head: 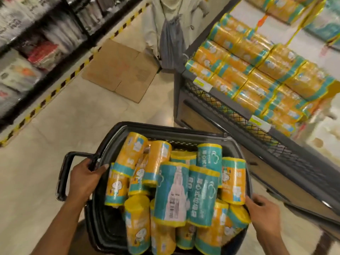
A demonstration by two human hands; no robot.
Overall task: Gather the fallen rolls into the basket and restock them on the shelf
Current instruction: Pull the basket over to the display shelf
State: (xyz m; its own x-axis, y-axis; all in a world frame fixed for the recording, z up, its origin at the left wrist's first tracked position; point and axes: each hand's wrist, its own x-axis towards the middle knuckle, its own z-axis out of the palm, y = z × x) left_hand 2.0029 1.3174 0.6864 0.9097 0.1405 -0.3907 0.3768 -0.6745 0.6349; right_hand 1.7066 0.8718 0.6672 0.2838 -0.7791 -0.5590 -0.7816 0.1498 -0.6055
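A black plastic basket [147,128] fills the lower middle of the head view, heaped with several yellow and teal rolls [173,192]. My left hand [85,181] grips the basket's left rim beside its black handle [63,173]. My right hand [262,210] holds the right rim, fingers curled over the edge next to a roll. At the right, the shelf [230,105] with a black mesh front carries rows of the same yellow and teal rolls [257,74].
Flattened cardboard [121,69] lies on the pale floor ahead. A person in light clothes [171,34] stands at the far end of the aisle. Dark shelving with packaged goods [27,57] runs along the left behind a yellow-black floor stripe.
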